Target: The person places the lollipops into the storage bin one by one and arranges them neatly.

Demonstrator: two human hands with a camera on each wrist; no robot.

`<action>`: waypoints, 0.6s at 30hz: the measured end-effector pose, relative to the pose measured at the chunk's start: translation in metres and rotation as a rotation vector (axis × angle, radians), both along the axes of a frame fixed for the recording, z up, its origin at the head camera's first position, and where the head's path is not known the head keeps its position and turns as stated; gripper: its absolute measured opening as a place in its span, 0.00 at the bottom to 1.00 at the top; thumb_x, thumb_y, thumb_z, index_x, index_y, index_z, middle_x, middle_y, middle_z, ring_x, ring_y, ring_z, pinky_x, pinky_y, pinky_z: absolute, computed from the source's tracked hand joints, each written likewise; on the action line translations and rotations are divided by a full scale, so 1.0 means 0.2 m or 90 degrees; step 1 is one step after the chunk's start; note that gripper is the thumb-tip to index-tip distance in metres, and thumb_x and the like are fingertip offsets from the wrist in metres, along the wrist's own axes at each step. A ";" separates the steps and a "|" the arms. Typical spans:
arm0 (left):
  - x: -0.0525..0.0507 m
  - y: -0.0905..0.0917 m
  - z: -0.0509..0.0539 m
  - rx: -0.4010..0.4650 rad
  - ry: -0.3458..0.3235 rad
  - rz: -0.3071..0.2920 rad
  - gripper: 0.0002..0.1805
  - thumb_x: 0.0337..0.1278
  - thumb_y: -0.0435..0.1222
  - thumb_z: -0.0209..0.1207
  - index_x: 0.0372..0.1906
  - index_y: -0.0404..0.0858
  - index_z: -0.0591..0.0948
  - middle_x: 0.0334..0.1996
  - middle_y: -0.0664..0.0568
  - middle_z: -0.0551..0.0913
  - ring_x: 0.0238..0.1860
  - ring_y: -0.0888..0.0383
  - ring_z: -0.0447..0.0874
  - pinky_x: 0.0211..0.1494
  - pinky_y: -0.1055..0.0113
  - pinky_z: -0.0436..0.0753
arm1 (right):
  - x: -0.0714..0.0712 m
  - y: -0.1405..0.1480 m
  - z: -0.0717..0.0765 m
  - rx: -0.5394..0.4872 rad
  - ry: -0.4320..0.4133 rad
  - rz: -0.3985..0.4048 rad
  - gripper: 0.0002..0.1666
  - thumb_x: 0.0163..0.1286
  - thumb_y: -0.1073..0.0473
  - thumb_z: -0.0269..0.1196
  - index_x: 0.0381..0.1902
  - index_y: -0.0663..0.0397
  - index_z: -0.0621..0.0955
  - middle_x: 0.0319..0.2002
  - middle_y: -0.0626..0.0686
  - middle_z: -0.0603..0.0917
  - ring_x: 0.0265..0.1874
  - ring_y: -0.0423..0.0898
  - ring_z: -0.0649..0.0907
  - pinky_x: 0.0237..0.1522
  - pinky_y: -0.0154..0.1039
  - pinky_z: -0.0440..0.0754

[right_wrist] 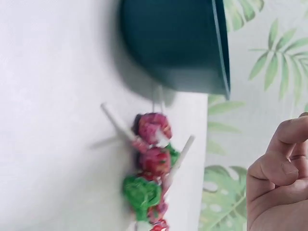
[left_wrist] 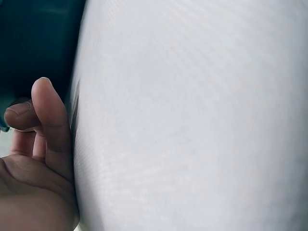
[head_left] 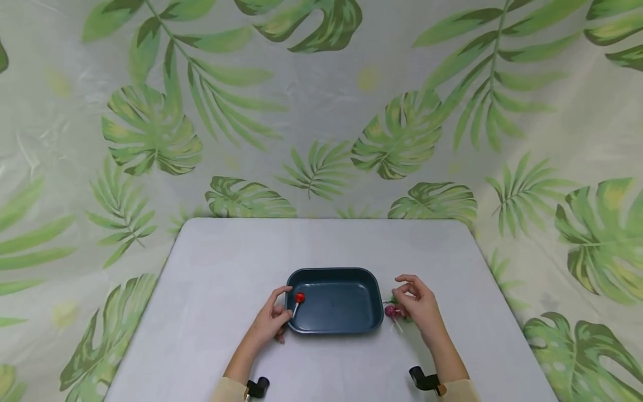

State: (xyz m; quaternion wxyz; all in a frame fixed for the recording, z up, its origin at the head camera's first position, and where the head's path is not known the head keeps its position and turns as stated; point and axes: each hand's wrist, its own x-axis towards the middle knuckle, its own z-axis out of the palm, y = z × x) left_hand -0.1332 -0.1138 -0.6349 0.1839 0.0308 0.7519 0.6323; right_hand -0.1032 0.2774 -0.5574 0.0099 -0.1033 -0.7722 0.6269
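A dark blue rectangular tray stands on the table. My left hand holds its left side, with the index finger and thumb at the rim and the other fingers outside. In the left wrist view, the left hand lies low beside the tray's dark wall. A red lollipop is inside the tray at the left, its white stick close to the left thumb. To the right of the tray, my right hand hovers over several lollipops, its fingers loosely bent and nothing visible between them.
In the right wrist view, pink lollipops and a green lollipop lie close together, sticks pointing various ways, near the tray's end. The white tabletop meets a leaf-patterned cloth at its back and sides.
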 end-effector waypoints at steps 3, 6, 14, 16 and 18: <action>0.00 -0.01 0.00 0.003 -0.002 0.000 0.34 0.71 0.35 0.61 0.76 0.60 0.68 0.23 0.53 0.74 0.16 0.57 0.70 0.19 0.64 0.82 | 0.01 0.02 -0.03 -0.008 -0.004 -0.007 0.18 0.74 0.62 0.68 0.59 0.53 0.78 0.30 0.46 0.80 0.18 0.39 0.73 0.23 0.35 0.77; 0.00 -0.01 0.01 0.006 -0.005 0.002 0.34 0.70 0.34 0.61 0.76 0.60 0.68 0.23 0.53 0.74 0.16 0.58 0.70 0.19 0.64 0.82 | 0.01 0.03 -0.07 -0.021 -0.012 -0.013 0.18 0.74 0.63 0.68 0.59 0.54 0.78 0.28 0.46 0.80 0.18 0.39 0.73 0.23 0.35 0.76; 0.00 -0.01 0.01 0.005 0.002 0.002 0.34 0.72 0.35 0.60 0.77 0.59 0.67 0.24 0.53 0.74 0.16 0.58 0.70 0.19 0.65 0.82 | 0.03 0.04 -0.21 0.011 -0.045 -0.019 0.19 0.74 0.63 0.67 0.60 0.58 0.79 0.26 0.48 0.80 0.16 0.39 0.72 0.20 0.32 0.71; 0.00 0.00 0.01 0.007 0.002 0.000 0.34 0.72 0.35 0.60 0.77 0.59 0.67 0.24 0.53 0.74 0.16 0.58 0.70 0.19 0.66 0.82 | 0.05 0.04 -0.24 0.025 -0.056 -0.018 0.19 0.74 0.62 0.67 0.60 0.56 0.79 0.24 0.47 0.79 0.16 0.39 0.72 0.19 0.32 0.70; 0.01 0.00 0.00 0.010 -0.001 -0.003 0.34 0.72 0.35 0.61 0.77 0.59 0.67 0.24 0.53 0.74 0.16 0.58 0.70 0.19 0.66 0.82 | 0.06 0.04 -0.27 0.046 -0.065 -0.019 0.19 0.73 0.61 0.68 0.59 0.55 0.80 0.22 0.46 0.78 0.14 0.39 0.71 0.19 0.32 0.69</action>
